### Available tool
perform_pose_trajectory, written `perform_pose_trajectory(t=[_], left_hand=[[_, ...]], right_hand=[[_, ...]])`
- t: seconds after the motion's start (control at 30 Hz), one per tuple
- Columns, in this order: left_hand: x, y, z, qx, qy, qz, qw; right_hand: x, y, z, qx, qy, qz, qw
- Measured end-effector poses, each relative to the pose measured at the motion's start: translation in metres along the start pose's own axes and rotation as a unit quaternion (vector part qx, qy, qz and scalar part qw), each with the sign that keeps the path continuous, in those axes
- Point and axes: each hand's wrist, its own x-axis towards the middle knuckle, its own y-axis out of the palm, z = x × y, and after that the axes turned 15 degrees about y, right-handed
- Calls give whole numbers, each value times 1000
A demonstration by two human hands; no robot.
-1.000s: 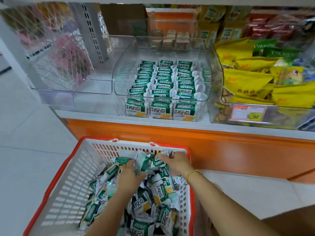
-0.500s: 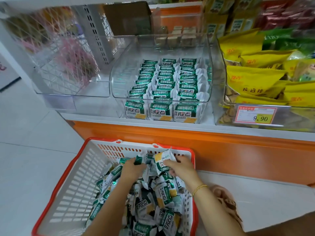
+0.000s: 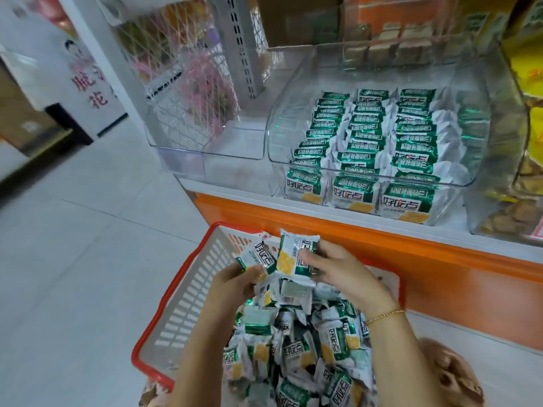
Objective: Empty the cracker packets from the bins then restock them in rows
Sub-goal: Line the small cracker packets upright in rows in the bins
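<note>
green-white cracker packets (image 3: pixel 296 254) above the basket pile (image 3: pixel 308 348), three rows in clear bin (image 3: pixel 367 136)

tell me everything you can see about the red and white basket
The basket is plastic as it looks: white slotted walls under a red rim. It sits low in front of the orange shelf base, apparently on the tiled floor. Loose green-and-white cracker packets are heaped inside, mostly toward its right side. Above the heap the left hand and right hand each grip a packet.
</note>
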Motion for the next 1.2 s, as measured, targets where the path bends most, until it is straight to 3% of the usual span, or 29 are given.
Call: perform_pose_trajectory(t=[0.07,0.23,0.57,0.7,0.9,1.03,1.2], left_hand=[[3,-2,-4,-4,0,6,1000],[18,-4,-12,-37,-17,26,999],[35,-18,-29,-43,-28,96,994],[37,-40,-49,48,34,185,981],[37,-73,-79,102,104,196,970],[31,-97,-108,171,169,259,935],[32,-115,-139,174,227,300,910]], right_hand=[[8,14,2,-60,-31,-38,997],[22,22,9,-54,-92,-65,992],[36,50,17,35,-91,-17,995],[36,68,27,59,-107,-36,992],[25,99,46,30,-120,-34,992],[2,114,60,18,-132,8,991],[-21,125,82,-55,-174,-53,982]])
